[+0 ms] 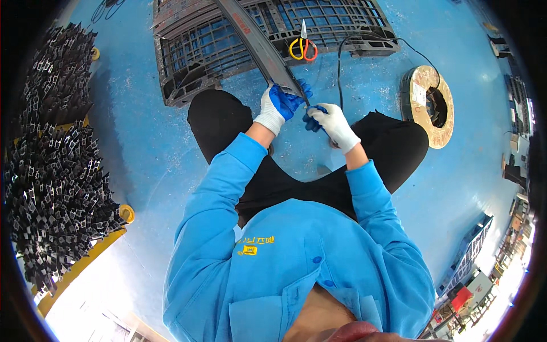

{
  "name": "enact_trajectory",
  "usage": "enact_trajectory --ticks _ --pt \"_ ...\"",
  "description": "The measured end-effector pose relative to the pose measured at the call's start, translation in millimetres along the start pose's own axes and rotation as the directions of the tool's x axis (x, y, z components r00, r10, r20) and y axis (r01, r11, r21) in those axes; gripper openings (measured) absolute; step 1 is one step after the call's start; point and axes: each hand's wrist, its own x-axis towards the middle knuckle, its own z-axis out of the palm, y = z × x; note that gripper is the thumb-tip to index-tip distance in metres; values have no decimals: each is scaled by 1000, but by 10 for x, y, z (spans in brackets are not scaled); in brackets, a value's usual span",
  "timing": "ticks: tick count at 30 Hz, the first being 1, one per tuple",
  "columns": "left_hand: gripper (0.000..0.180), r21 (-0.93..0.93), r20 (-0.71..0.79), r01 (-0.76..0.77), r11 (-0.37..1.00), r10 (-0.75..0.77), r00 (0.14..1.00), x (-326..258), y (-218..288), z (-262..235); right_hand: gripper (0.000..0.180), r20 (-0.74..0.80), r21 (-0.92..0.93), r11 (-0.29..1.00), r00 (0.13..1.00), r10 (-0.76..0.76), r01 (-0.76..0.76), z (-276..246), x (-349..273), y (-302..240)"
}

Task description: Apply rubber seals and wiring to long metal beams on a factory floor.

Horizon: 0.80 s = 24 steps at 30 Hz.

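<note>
My left hand (279,105), in a white glove with a blue palm, is wrapped around the near end of a long dark grey profile (256,43). The profile slants away across a black plastic pallet (196,45). Just right of its end, my right hand (332,122), gloved the same way, has its fingers closed on a thin black strip (305,98). That strip meets the profile's end by my left fingers; its exact fit there is too small to tell. Scissors (303,45) with one yellow and one red handle lie at the pallet's near edge, beyond my right hand.
A paper-wrapped coil (441,108) stands on the blue floor to the right, with a black cord (340,60) looping from it toward the pallet. Stacked dark profiles (57,199) fill the left side on a yellow rack (80,273). My bent knees flank my hands.
</note>
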Motion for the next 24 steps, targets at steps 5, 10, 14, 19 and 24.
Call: enact_trajectory --ticks 5,10,14,19,24 --pt "45 -63 100 21 998 -14 995 83 57 -72 20 -122 -7 999 992 -34 33 177 104 -6" --pt "45 -64 35 -18 998 20 999 77 51 -64 22 -120 -53 998 993 -23 17 120 51 55" --pt "45 6 -59 -52 999 52 997 57 43 -25 22 -136 -95 995 990 22 -35 108 36 7" --pt "45 40 67 -18 999 15 998 115 71 -138 19 -239 -226 973 971 -5 -50 230 225 -48" --pt "44 34 -67 -88 996 90 994 90 47 -107 26 -6 -268 936 971 -240 230 -33 136 389"
